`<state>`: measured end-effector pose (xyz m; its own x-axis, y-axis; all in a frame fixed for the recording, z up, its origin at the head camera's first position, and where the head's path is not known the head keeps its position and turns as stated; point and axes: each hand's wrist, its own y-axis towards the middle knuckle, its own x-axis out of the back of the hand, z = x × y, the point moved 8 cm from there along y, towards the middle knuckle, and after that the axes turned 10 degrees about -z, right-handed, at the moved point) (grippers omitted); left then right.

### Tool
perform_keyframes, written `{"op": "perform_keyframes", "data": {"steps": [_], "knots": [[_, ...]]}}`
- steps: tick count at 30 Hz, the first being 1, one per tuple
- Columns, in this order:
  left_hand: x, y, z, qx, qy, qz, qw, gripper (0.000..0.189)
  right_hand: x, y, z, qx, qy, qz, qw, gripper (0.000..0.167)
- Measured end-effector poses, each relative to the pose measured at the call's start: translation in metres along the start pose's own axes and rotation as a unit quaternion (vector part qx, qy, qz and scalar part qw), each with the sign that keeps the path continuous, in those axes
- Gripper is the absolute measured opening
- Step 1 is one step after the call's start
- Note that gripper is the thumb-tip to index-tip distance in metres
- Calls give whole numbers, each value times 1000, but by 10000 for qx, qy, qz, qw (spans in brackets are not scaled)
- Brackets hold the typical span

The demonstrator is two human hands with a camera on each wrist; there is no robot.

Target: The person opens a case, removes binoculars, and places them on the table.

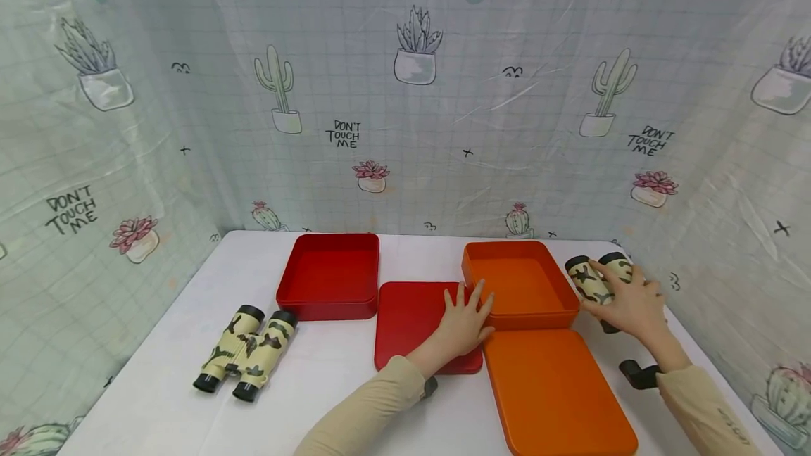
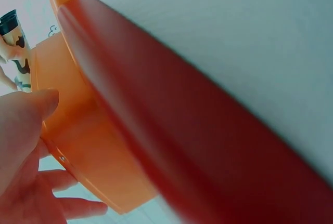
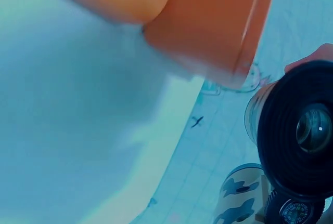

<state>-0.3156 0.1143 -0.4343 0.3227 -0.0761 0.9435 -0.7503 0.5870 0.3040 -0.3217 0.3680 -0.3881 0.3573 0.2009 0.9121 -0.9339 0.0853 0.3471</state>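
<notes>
My right hand [image 1: 630,305] grips a pair of camouflage binoculars [image 1: 586,281] at the right side of the table. In the right wrist view, one dark-rimmed lens [image 3: 315,130] faces the camera, with a small compass [image 3: 296,212] below it. My left hand [image 1: 461,326] has its fingers spread over the red lid [image 1: 402,326] and the left wall of the orange box [image 1: 519,287]. The left wrist view shows the thumb [image 2: 47,103] overlapping that box, with the fingers beside it.
A second pair of camouflage binoculars [image 1: 222,354] lies at the left. Behind it stands an open red box [image 1: 336,310]. An orange lid [image 1: 557,389] lies in front of the orange box. A patterned curtain [image 1: 418,132] surrounds the white table [image 1: 317,385].
</notes>
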Motion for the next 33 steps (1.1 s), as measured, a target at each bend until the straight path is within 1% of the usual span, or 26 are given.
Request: {"op": "perform_keyframes", "data": {"steps": [3, 6, 12, 19, 25, 33], "knots": [[-1, 0, 0, 18, -4, 41, 10000, 60, 0, 1, -9, -83, -27, -25, 10000, 83], [-1, 0, 1, 49, 3, 69, 10000, 61, -2, 2, -15, -161, -121, 39, 9998, 85], [-2, -1, 1, 71, -1, 41, 10000, 61, -7, 5, -25, -199, -297, 104, 9993, 85], [-1, 0, -1, 37, 91, 26, 9999, 60, -19, 9, -29, -176, -333, 224, 9990, 84], [-1, 0, -1, 36, 78, 41, 10000, 61, -28, 14, -28, -102, -336, 258, 9991, 84], [-4, 0, 0, 44, 144, 54, 9999, 61, -42, 16, -34, -118, -233, 477, 9985, 84]]}}
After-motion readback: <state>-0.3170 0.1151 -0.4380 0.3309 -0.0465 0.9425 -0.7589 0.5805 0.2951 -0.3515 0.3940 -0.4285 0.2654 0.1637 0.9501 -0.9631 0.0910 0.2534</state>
